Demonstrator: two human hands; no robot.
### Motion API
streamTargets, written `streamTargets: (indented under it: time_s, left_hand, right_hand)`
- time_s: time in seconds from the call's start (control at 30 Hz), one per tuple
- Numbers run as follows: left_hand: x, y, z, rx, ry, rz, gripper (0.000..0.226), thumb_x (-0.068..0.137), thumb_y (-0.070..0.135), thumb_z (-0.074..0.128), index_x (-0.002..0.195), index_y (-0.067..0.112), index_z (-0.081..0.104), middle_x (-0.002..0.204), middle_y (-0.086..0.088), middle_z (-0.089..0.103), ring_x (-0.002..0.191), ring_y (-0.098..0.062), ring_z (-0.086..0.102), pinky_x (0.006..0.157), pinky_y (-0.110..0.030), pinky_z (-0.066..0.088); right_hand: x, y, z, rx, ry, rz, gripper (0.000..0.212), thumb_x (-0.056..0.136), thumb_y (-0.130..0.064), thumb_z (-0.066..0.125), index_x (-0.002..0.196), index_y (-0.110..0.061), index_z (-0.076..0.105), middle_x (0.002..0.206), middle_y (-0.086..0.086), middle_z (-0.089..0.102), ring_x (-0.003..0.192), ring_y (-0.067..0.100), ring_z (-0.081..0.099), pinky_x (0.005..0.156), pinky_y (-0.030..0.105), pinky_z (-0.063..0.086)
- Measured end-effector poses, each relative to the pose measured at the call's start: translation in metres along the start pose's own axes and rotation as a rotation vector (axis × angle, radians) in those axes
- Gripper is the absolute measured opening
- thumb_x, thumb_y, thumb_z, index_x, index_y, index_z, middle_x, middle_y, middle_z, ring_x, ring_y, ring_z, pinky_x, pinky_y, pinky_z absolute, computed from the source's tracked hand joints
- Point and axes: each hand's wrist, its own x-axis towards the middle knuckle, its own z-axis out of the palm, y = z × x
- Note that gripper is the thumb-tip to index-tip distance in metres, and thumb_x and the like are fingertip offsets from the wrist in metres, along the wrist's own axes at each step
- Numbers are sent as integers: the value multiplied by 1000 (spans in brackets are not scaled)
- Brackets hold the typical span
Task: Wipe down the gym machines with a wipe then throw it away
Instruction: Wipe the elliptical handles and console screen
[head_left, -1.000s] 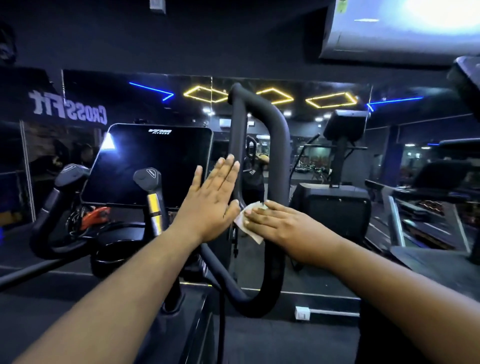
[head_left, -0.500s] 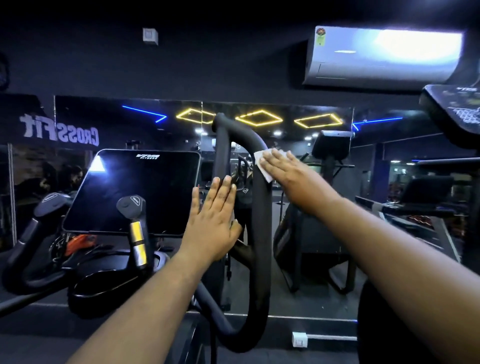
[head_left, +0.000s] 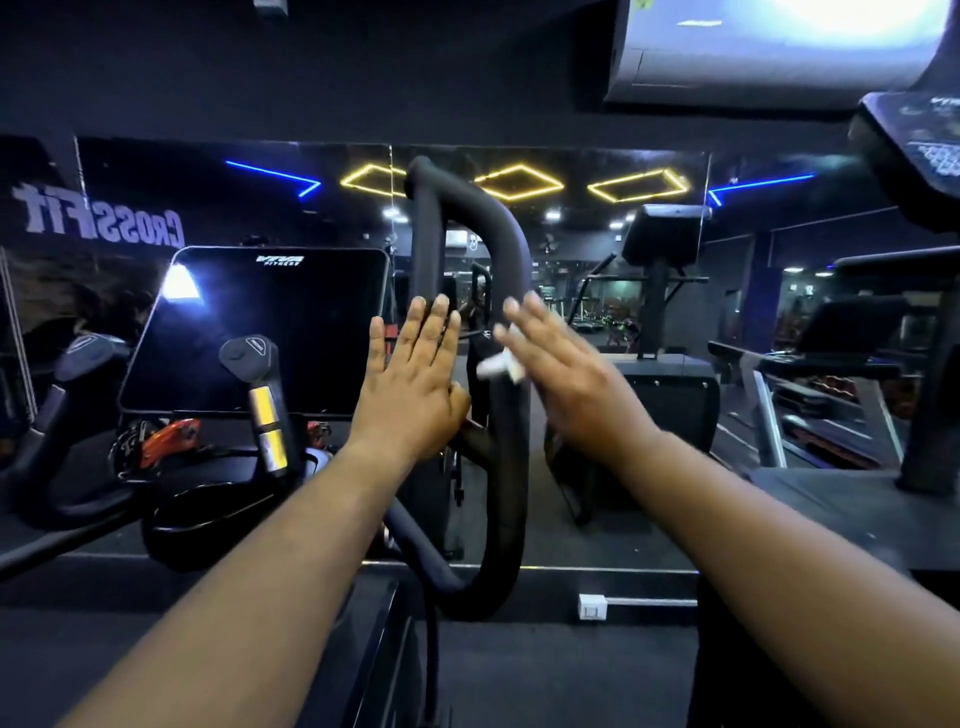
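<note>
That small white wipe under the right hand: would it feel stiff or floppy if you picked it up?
Probably floppy: the small white wipe looks crumpled against the black looped handlebar. Likely very light, since the flat right hand alone seems to pin it there, though motion blur hides detail.

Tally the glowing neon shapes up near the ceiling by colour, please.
Yellow diamond outlines: 3, namely the left one, partly behind the looped handle, the middle one and the right one.
Blue angled lines: 2, namely the left one and the right one.
Total: 5.
</note>
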Motion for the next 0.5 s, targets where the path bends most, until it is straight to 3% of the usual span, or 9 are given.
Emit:
streamTargets:
  time_s: [0.1,0.2,0.4,0.5]
  left_hand:
    - [-2,1,-5,8,-24,-20,74,104,43,26,160,19,-15,164,1,-32,150,-19,-33,122,-57,-13]
    - [-12,5,-4,21,-48,-15,68,106,43,18,161,18,-12,165,1,-30,151,-19,-32,122,-57,-13]
    - [-40,7,0,-26,-101,9,64,106,48,5,161,20,-13,166,2,-29,150,-16,-33,121,-56,-17]
    - [-51,9,0,-35,-113,35,64,106,50,5,161,23,-12,166,3,-26,150,-15,-32,121,-55,-19]
  right_hand:
    - [28,2,5,-28,-93,128,52,99,4,49,150,-3,43,161,16,32,153,34,17,123,53,22]
    - [3,-16,26,-2,-118,139,47,99,2,46,146,-1,48,158,17,38,151,35,23,123,51,23]
    - [-87,-65,49,125,-90,63,45,101,-2,40,145,0,49,157,15,40,152,31,25,126,45,18]
    - [-111,-78,61,79,-107,-4,50,97,3,51,146,-2,48,158,15,38,152,32,24,124,49,23]
